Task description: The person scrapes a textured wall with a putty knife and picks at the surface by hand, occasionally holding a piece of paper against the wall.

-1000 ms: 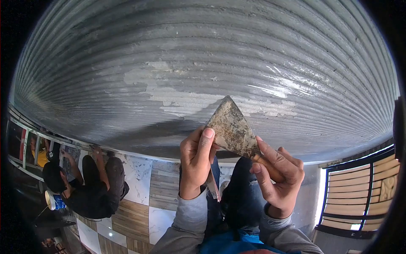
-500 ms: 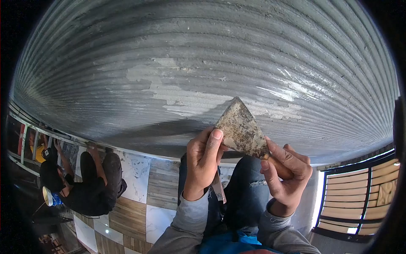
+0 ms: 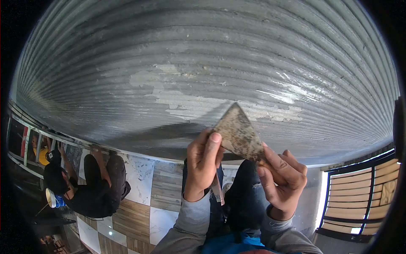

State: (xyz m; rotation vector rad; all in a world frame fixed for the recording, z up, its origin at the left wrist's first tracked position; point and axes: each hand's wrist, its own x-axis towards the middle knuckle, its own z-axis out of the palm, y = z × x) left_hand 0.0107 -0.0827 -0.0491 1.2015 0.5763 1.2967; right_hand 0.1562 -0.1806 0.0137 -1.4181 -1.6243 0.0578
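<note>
A putty knife (image 3: pixel 239 134) with a stained, speckled metal blade is held between both my hands, in front of a ribbed grey metal surface. My right hand (image 3: pixel 283 180) is closed round its wooden handle (image 3: pixel 275 171), fingers along the side. On the blade's left corner, my left hand (image 3: pixel 203 163) pinches with the thumb on top. Below the left palm a thin, flat, pale-edged piece (image 3: pixel 218 192) sticks out; its upper end is hidden by the hand. One corner of the blade points up toward the surface and overlaps its pale patch (image 3: pixel 186 101) in this view.
The ribbed surface (image 3: pixel 253 42) fills the upper view. At left a person in black (image 3: pixel 91 197) sits low on the tiled floor (image 3: pixel 135 220), near a white-and-blue bucket (image 3: pixel 55 199) and a metal ladder (image 3: pixel 27 146). A barred window or gate (image 3: pixel 359 199) is at right.
The putty knife has shifted slightly down and left, and my right hand has moved a little left with it. Both hands keep their hold. The view has shifted slightly.
</note>
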